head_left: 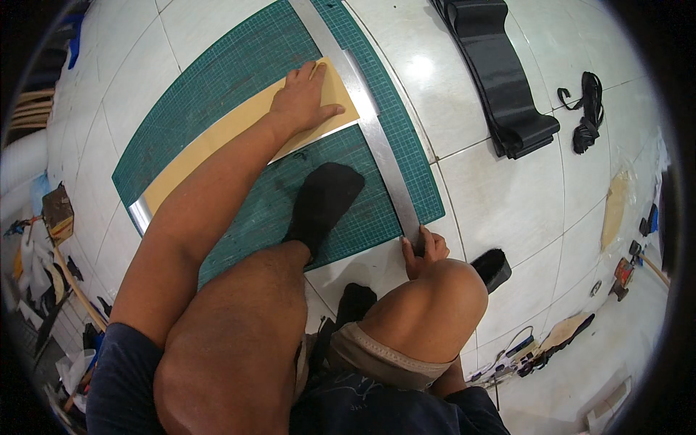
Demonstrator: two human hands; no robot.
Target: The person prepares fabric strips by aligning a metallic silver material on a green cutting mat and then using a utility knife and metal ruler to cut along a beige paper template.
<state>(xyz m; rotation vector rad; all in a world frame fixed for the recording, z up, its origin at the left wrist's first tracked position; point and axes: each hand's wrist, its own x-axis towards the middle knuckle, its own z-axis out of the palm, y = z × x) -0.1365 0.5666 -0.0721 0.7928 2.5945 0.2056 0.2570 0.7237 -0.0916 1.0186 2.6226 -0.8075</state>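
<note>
We work on a white tiled floor, with assorted tools and materials stored along its outer margins. On it lies a large green gridded cutting mat. One foot in a black sock bears on the mat.

Next in size is a tan sheet, lying lengthwise on the mat, partly hidden by our left forearm. A silvery edge shows along its near long side; we cannot tell whether this is a separate piece. To the right, on the tiles, lies a folded length of black material.

A metal straightedge crosses the mat at the sheet's right end; we cannot confirm whether it overlaps the sheet. A small black coil of strip rests farther right.

The left grip is spread and pressed on the sheet, beside the straightedge, grasping nothing. The right grip, partly hidden by the knee, is closed on the straightedge's near end, thumb and fingers at opposite edges.

We judge the step in hand to be alignment of straightedge with sheet. The next move calls for steady left pressure and small right-hand angle corrections.
</note>
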